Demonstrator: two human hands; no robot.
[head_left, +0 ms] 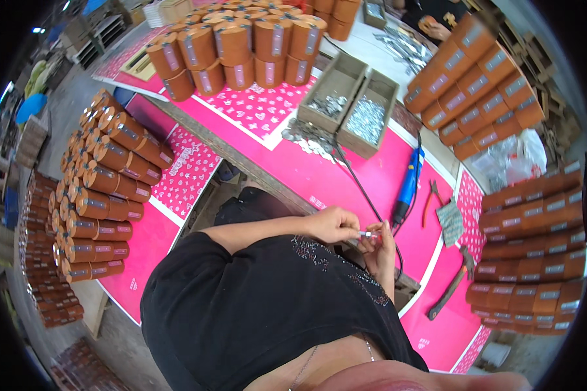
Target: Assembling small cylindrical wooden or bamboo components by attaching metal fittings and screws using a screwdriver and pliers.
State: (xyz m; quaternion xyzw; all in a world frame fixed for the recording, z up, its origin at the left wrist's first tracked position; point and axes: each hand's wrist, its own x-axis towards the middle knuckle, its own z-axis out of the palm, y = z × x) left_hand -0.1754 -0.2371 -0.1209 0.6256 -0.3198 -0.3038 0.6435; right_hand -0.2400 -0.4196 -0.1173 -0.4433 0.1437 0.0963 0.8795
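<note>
In front of my chest, both hands meet at a small, narrow piece (pixel 370 235), partly silver and partly clear red. Its exact kind is too small to make out. My left hand (pixel 334 225) pinches the silver end between thumb and fingers. Around the red end, the fingers of my right hand (pixel 381 251) are closed, hiding part of it. To the right of my hands a blue electric screwdriver (pixel 409 186) with a dark cord lies on the pink table covering (pixel 293 171).
Two wooden boxes (pixel 379 88) of small metal parts stand ahead. Pliers (pixel 430 202), a greenish cloth (pixel 449 223) and a hammer (pixel 451 287) lie at right. Brown cylindrical containers (pixel 233 45) are stacked ahead, left and right. Across the table shows another person's hand (pixel 435 29).
</note>
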